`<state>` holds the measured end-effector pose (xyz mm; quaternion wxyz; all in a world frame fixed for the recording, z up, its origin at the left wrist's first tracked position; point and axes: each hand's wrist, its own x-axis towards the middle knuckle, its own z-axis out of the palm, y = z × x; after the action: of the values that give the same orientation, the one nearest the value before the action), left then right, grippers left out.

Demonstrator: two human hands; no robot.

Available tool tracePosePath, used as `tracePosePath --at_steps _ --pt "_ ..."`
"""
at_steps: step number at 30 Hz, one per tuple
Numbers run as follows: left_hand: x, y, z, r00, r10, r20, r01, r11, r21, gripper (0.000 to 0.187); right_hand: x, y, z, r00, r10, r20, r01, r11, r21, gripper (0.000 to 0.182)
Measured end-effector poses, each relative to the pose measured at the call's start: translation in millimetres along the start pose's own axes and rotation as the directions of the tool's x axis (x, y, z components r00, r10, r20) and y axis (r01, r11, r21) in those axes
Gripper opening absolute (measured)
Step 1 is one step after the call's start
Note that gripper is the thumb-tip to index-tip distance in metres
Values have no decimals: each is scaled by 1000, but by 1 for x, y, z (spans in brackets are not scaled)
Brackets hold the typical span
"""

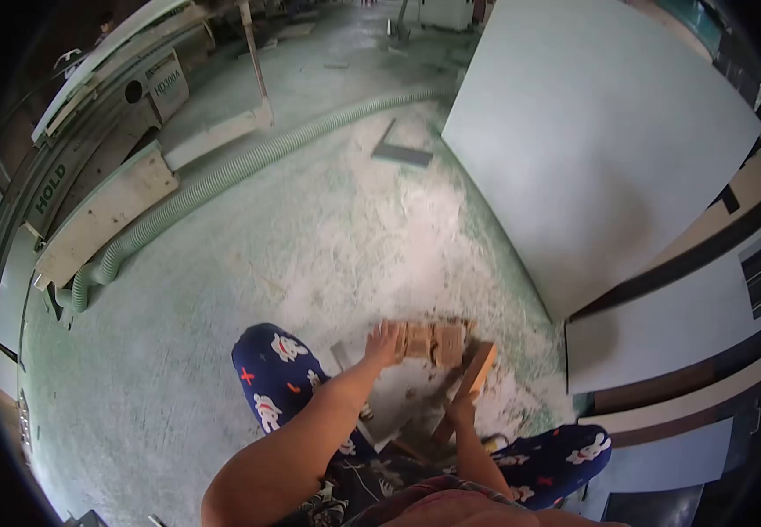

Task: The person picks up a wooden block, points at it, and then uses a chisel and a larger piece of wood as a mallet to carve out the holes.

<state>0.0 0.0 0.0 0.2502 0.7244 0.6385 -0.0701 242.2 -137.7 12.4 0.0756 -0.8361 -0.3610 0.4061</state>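
Observation:
My left hand (384,343) lies against the left end of a row of brown wooden blocks (433,343) on the dusty floor, its fingers stretched out over them. My right hand (462,411) is closed around a long, square-edged wooden bar (478,369). The bar slants up and to the right, its far end beside the right end of the blocks. Both hands are between my knees, in patterned dark blue trousers (279,373). The right fingers are partly hidden behind the back of the hand.
Pale sawdust (411,255) covers the green floor around the blocks. Large white panels (600,140) lean on the right. A ribbed hose (248,162) curves across the left beside a machine (90,149). A dark angled strip (402,156) lies ahead.

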Motion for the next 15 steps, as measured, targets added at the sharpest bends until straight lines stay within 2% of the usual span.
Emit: tracePosePath --at_steps 2,3,5,7,9,10,13,15 --pt "13 16 2 996 18 83 -18 1000 3 98 14 2 0 994 -10 -105 3 998 -68 97" --pt "-17 -9 -20 994 10 111 -13 1000 25 101 -21 -8 19 993 -15 -118 8 998 -64 93" --pt "-7 -1 -15 995 16 96 -17 1000 8 106 20 22 30 983 -177 38 181 944 -276 91" --pt "-11 7 -11 992 -21 124 22 1000 -13 110 30 31 24 980 -139 140 176 935 -309 88" --pt "-25 12 -19 983 -88 164 92 996 -20 113 -4 9 9 985 35 166 -8 987 -161 84" --pt "-11 5 -1 989 -79 122 81 997 -12 114 -28 -10 -4 995 26 98 -7 982 -190 79" --pt "-5 2 18 1000 3 21 0 989 -149 114 -55 -35 -29 986 -46 160 85 966 -243 75" --pt "-5 1 23 1000 -5 -9 2 953 -302 114 -45 -28 -17 986 -36 166 73 971 -229 75"
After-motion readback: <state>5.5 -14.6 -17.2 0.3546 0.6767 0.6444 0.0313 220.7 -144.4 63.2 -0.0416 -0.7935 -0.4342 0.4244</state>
